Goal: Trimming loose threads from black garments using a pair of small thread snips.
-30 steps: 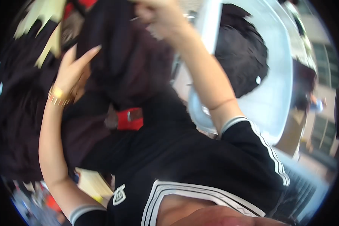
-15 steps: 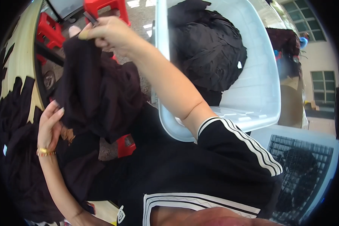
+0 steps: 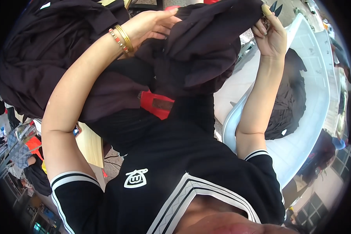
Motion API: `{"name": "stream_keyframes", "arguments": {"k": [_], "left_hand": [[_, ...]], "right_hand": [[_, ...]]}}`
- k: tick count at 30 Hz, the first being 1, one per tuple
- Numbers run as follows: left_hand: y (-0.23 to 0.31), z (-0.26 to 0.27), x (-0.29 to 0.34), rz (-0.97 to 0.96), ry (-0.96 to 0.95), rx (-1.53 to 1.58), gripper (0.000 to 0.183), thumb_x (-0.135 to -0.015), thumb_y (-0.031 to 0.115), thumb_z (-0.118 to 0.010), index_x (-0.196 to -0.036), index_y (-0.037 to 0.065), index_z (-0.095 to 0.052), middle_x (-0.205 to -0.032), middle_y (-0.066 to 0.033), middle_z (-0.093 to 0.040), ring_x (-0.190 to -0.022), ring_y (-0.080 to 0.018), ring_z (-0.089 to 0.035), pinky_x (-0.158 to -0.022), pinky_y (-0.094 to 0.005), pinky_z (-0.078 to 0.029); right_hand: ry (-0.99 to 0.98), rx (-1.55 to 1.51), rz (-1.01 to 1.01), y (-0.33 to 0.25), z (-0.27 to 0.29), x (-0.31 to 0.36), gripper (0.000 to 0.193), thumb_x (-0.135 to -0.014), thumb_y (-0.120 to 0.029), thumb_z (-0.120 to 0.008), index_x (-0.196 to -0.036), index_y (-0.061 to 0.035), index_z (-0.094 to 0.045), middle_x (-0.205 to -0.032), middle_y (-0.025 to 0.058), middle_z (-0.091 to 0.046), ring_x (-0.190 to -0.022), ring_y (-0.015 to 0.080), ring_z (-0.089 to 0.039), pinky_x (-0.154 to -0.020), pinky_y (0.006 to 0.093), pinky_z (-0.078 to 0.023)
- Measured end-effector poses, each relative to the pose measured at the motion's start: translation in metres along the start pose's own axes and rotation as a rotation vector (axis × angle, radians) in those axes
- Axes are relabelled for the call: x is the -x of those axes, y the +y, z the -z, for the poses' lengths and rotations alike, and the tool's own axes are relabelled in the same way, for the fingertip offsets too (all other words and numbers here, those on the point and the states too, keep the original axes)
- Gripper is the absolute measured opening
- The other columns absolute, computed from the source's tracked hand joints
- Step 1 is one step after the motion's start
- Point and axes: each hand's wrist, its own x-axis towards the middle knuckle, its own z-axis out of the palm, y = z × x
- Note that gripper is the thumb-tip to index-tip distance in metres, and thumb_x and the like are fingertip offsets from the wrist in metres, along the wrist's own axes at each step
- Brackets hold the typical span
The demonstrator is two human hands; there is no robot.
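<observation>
A dark brown garment is stretched between my two hands, its folds hanging over my lap. My left hand, with gold and beaded bracelets at the wrist, has hold of its left side; part of the fingers is hidden by the cloth. My right hand pinches the upper right edge. A yellowish cover sits on one digit of that hand. Small thread snips stick out past it, their two dark blades apart; their handles are hidden in the hand.
A large pale plastic bin stands to my right with a pile of dark cloth pieces in it. More dark garments heap up at the left. A wooden tabletop shows below my left arm, and something red near my lap.
The view has swung, so the bin and my lap sit differently in the picture. My right hand has drawn the garment's edge to the right, and the cloth now spans between both hands.
</observation>
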Motion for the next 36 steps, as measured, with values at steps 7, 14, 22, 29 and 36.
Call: {"name": "stream_keyframes", "arguments": {"k": [7,14,22,29,36], "left_hand": [[-0.006,0.003,0.004,0.006,0.056,0.058,0.022,-0.09,0.02,-0.07,-0.109,0.009,-0.068,-0.095,0.0056,-0.068,-0.089,-0.0033,-0.061,-0.085,-0.0211,-0.047],[-0.01,0.007,-0.001,0.004,0.063,0.25,0.026,-0.092,0.018,-0.066,-0.113,0.003,-0.066,-0.106,-0.0024,-0.069,-0.097,-0.0092,-0.064,-0.09,-0.0257,-0.048],[0.001,0.025,0.007,-0.051,-0.045,0.437,0.03,-0.094,0.015,-0.061,-0.121,0.002,-0.061,-0.117,-0.0056,-0.067,-0.109,-0.0125,-0.062,-0.097,-0.0304,-0.047],[0.005,0.02,0.009,-0.184,0.084,0.531,0.027,-0.094,0.011,-0.061,-0.119,0.001,-0.061,-0.117,-0.0047,-0.066,-0.111,-0.0126,-0.06,-0.102,-0.0299,-0.043],[0.005,0.007,0.007,-0.285,0.072,0.549,0.028,-0.093,0.008,-0.061,-0.119,-0.001,-0.06,-0.117,-0.0046,-0.065,-0.113,-0.012,-0.058,-0.105,-0.026,-0.04]], "right_hand": [[0.708,1.006,0.359,-0.011,-0.016,0.01,0.021,-0.093,-0.014,-0.055,-0.101,0.0032,-0.065,-0.06,-0.0008,-0.048,-0.045,0.0069,-0.034,-0.043,0.0204,-0.023],[0.808,1.547,0.378,0.014,-0.023,0.003,0.021,-0.089,-0.006,-0.062,-0.106,0.0061,-0.063,-0.057,-0.0028,-0.047,-0.044,0.004,-0.037,-0.043,0.0193,-0.024],[0.681,1.491,0.536,0.009,-0.018,0.003,0.017,-0.083,-0.002,-0.066,-0.098,0.0044,-0.066,-0.064,-0.0027,-0.052,-0.05,0.0027,-0.041,-0.046,0.0173,-0.026],[0.638,1.895,0.527,0.03,-0.014,-0.009,0.029,-0.096,-0.02,-0.055,-0.119,-0.003,-0.061,-0.092,0.0005,-0.062,-0.065,0.0,-0.041,-0.051,0.016,-0.026],[0.281,2.33,0.34,0.079,-0.006,-0.012,0.026,-0.084,-0.014,-0.072,-0.108,-0.0071,-0.066,-0.09,0.0068,-0.062,-0.079,0.0163,-0.062,-0.071,0.0271,-0.05]]}}
